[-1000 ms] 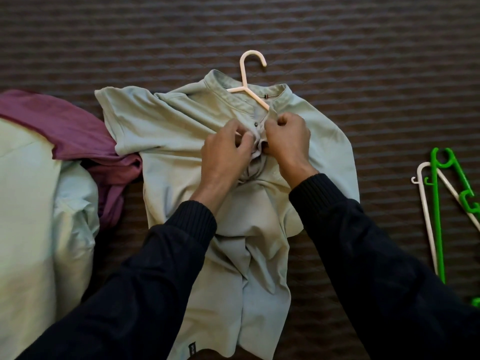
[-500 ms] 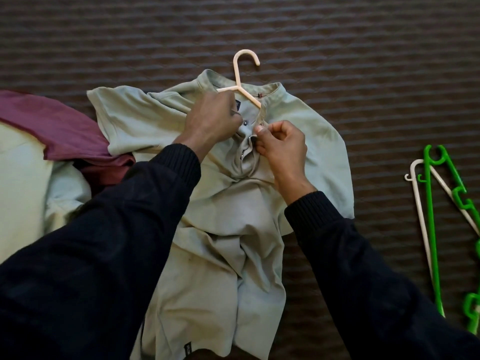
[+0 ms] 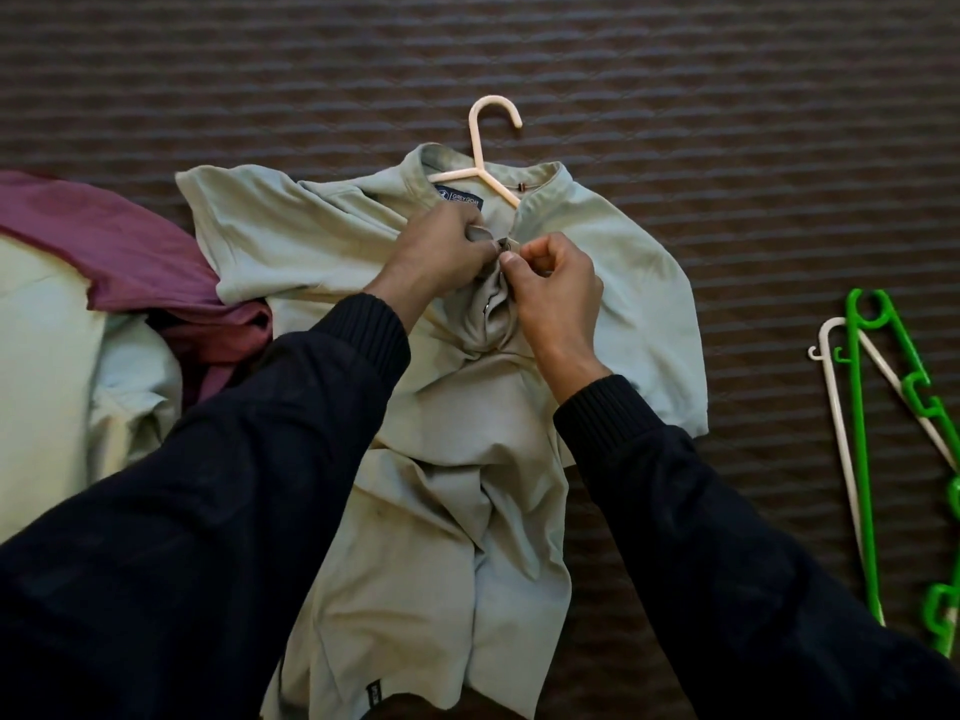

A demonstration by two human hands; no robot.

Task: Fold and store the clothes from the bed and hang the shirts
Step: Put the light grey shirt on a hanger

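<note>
The left hand (image 3: 441, 252) and right hand (image 3: 553, 285) both pinch the bunched front opening of the pale green shirt (image 3: 452, 449), their fingertips hiding what they hold there, perhaps a button. The shirt lies flat on the dark quilted bed (image 3: 727, 122), the cream hanger (image 3: 485, 153) in its collar, arms mostly buried. At the edges, a maroon garment (image 3: 119, 252) and green and white hangers (image 3: 862, 433) are cut off.

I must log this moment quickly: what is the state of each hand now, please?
Left hand: closed, pinching the button placket of the pale green cotton shirt.
Right hand: closed, pinching the same placket from the other side.
</note>
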